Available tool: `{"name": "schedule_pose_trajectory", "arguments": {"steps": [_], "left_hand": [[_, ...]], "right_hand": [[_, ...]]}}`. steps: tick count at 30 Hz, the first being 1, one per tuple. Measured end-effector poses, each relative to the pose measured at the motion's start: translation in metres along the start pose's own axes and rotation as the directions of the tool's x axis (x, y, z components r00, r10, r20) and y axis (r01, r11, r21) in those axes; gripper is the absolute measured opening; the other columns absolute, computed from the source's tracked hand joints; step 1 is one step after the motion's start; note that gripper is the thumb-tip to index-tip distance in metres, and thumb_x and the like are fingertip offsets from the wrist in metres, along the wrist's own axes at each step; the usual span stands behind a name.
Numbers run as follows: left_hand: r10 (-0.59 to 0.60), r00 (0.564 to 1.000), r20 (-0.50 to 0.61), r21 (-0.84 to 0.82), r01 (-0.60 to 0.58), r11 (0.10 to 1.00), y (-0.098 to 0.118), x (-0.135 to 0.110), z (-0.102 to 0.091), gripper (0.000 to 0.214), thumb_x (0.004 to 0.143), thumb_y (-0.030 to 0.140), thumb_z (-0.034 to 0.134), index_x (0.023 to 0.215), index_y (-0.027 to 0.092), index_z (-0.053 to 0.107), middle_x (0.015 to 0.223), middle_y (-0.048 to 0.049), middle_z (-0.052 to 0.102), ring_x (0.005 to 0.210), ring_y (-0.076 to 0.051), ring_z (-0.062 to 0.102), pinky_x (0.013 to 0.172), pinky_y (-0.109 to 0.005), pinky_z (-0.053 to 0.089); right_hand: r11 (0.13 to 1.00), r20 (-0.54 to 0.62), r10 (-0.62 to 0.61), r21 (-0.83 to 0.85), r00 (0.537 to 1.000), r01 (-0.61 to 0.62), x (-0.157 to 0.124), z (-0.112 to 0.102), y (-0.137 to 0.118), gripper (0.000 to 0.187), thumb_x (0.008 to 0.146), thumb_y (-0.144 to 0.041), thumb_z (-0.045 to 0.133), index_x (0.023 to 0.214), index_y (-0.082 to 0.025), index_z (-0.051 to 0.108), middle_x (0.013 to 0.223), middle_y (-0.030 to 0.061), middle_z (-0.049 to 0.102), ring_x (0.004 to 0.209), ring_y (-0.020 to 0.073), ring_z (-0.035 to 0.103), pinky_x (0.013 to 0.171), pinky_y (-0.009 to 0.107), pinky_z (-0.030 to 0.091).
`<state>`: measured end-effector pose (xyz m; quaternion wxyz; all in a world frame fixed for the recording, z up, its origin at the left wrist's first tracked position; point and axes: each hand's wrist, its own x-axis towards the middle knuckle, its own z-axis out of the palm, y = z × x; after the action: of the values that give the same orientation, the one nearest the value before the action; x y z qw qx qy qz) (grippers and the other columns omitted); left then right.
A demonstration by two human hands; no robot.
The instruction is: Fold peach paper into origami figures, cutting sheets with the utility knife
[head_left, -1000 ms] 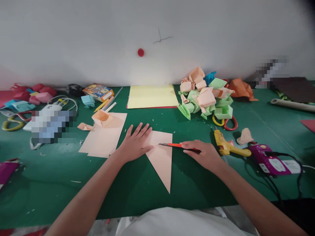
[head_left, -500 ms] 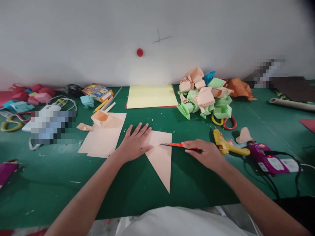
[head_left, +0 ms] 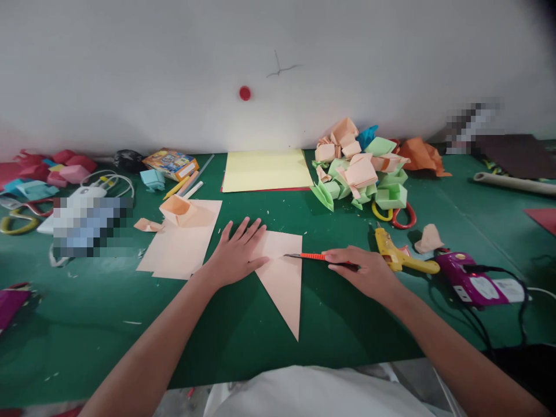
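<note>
A peach paper triangle point(head_left: 282, 278) is laid on the green table point(head_left: 347, 324). It is pressed flat at its upper left corner by the left hand point(head_left: 237, 255), fingers spread. An orange craft knife point(head_left: 310, 256) is gripped in the closed right hand point(head_left: 362, 271), its blade touching the paper's right edge.

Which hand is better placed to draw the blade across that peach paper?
Probably the right hand: it holds the orange knife with the blade tip on the paper. The left hand lies flat on the paper, pinning it.
</note>
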<state>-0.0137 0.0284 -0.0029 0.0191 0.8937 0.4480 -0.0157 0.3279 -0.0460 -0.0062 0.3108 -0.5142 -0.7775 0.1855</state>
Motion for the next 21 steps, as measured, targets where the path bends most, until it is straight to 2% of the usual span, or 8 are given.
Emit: {"name": "schedule_pose_trajectory", "arguments": {"steps": [12,21], "left_hand": [[0.008,1.000,-0.017,-0.006,-0.008,1.000,-0.0017,0.0007,0.0019,0.076,0.101,0.067,0.027,0.164,0.027,0.011,0.170,-0.0032,0.018,0.157,-0.032,0.013,0.125,-0.057,0.001],[0.008,1.000,-0.008,0.006,-0.008,1.000,-0.0019,0.0005,0.0013,0.076,0.101,0.067,0.025,0.164,0.027,0.011,0.170,-0.0022,0.017,0.157,-0.031,0.012,0.125,-0.056,0.000]], "right_hand": [[0.999,-0.032,-0.011,-0.033,0.999,0.010,-0.0045,-0.0038,0.0026,0.017,0.094,-0.029,0.064,0.105,-0.030,0.077,0.108,0.0002,0.080,0.101,0.0227,0.076,0.097,0.042,0.061],[1.000,-0.021,0.002,-0.025,1.000,-0.002,-0.0041,-0.0068,0.0055,0.018,0.093,-0.028,0.063,0.105,-0.031,0.077,0.108,-0.0003,0.080,0.099,0.0229,0.076,0.092,0.042,0.063]]}}
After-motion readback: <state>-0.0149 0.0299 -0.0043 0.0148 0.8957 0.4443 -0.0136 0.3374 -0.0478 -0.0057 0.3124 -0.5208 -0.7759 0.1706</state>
